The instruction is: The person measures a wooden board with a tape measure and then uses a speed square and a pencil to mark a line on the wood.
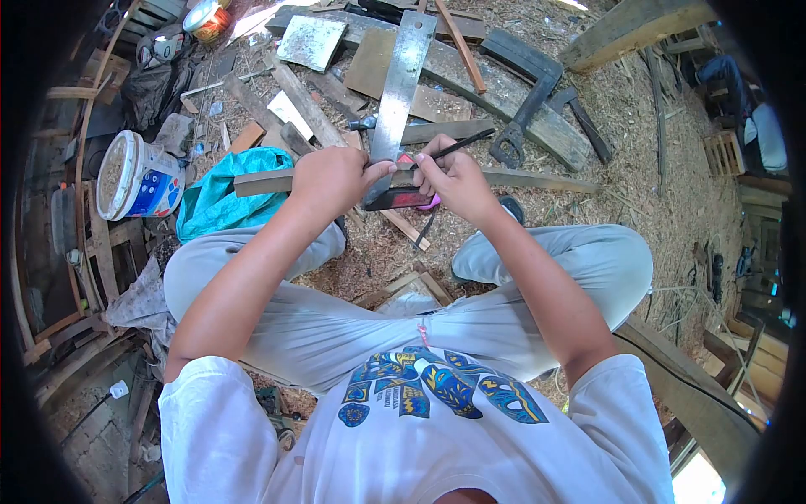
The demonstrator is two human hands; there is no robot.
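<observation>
My left hand (332, 178) is closed around a long wooden strip (537, 179) and the base of a steel try square (405, 80), its thumb pressed near the foot of the blade. The blade points away from me, across the strip. A dark pencil (467, 142) is pinched in my right hand (455, 181), close to the blade's right edge and the strip. The pencil's tip is hidden by my fingers. Just below the strip lies a red and black object (401, 198), partly covered, with a pink piece beside it.
A white bucket (126, 178) and a teal sack (227, 191) are on the left. Beyond my hands lie boards (478, 80), a dark tool with a looped handle (525, 105) and a wooden-handled tool (592, 130). Shavings cover the ground. A thick timber (697, 403) stands at right.
</observation>
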